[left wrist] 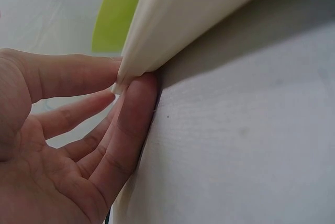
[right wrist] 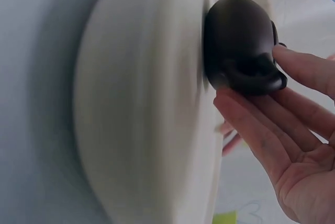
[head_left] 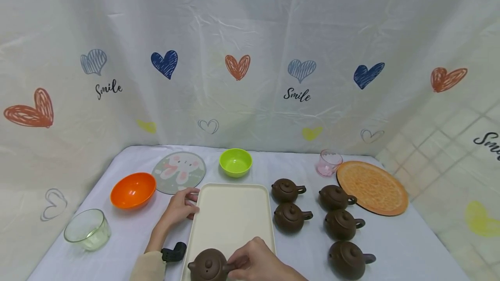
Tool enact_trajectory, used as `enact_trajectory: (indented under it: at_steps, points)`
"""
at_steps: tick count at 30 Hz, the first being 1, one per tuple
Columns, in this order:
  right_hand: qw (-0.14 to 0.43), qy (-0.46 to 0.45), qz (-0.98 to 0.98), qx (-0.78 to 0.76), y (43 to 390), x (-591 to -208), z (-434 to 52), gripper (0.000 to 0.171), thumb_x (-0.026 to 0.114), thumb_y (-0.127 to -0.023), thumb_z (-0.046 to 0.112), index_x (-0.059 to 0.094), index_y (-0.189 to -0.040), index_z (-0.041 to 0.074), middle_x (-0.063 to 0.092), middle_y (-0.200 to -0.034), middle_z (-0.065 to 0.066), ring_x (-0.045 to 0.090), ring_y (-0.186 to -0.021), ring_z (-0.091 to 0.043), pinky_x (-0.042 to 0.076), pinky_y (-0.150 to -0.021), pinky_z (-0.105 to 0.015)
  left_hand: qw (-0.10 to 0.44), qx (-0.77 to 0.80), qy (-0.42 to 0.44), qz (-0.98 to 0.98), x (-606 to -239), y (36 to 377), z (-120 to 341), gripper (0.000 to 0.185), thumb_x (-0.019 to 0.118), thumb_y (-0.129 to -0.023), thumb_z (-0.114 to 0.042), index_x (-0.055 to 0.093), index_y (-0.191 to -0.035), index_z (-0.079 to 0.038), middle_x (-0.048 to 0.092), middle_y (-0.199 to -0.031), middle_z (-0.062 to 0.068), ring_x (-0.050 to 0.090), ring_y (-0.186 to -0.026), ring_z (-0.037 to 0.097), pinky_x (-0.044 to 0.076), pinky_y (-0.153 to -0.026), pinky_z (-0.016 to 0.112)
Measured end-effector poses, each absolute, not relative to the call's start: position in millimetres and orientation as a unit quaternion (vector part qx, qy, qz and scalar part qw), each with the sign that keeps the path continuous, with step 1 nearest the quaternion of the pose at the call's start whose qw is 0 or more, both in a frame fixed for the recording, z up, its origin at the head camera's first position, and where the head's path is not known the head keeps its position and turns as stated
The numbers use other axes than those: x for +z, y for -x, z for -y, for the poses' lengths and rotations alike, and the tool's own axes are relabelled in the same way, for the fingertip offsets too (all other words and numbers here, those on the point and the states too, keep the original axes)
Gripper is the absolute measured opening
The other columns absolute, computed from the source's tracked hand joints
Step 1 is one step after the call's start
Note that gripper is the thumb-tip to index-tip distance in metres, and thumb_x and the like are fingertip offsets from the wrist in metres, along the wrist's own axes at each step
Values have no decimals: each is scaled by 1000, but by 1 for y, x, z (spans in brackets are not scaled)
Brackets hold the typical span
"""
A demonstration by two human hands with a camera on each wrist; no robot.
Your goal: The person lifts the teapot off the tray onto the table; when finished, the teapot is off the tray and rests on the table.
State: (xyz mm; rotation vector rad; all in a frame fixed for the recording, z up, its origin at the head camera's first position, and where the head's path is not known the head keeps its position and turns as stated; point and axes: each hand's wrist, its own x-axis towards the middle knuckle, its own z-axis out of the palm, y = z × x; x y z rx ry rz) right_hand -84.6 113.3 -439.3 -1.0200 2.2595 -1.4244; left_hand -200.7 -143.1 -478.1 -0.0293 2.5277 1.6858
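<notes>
A cream rectangular tray [head_left: 234,216] lies in front of me. My left hand [head_left: 180,206] pinches its left rim between thumb and fingers; the left wrist view shows the tray rim [left wrist: 172,20] in that grip. At the tray's near end is a brown teapot [head_left: 208,266], spout to the left. My right hand [head_left: 258,260] holds this pot by its handle, and the right wrist view shows thumb and fingers about the teapot [right wrist: 239,35]. The pot's base is at the tray surface or just over it; I cannot tell whether they touch.
Right of the tray stand several more brown teapots [head_left: 292,218]. Behind them are a pink glass cup [head_left: 327,166] and a round orange-brown mat [head_left: 373,187]. A green bowl [head_left: 235,162], rabbit mat [head_left: 179,170], orange bowl [head_left: 133,191] and glass bowl [head_left: 89,231] sit behind and left.
</notes>
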Motion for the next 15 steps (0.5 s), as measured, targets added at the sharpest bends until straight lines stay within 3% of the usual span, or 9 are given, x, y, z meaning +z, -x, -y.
enact_trajectory:
  at_steps: [5,15]
  points:
    - [119,333,-809,-469,82,-439,-109,11,75,-77,3,75,-87,-3,73,-77,-7,63,-68,7,51,-59,-8,54,555,7,-830,-479,201,143,51,68,-75,7,57,-125,2,60,-99,15,60,-69,18,58,-54,34]
    - [156,268,-814,-491,81,-438,-104,9,75,-77,4,75,-83,-3,73,-75,-4,63,-64,5,53,-56,-13,46,553,6,-832,-479,201,143,50,68,-75,7,58,-124,2,60,-98,15,60,-69,19,58,-53,33]
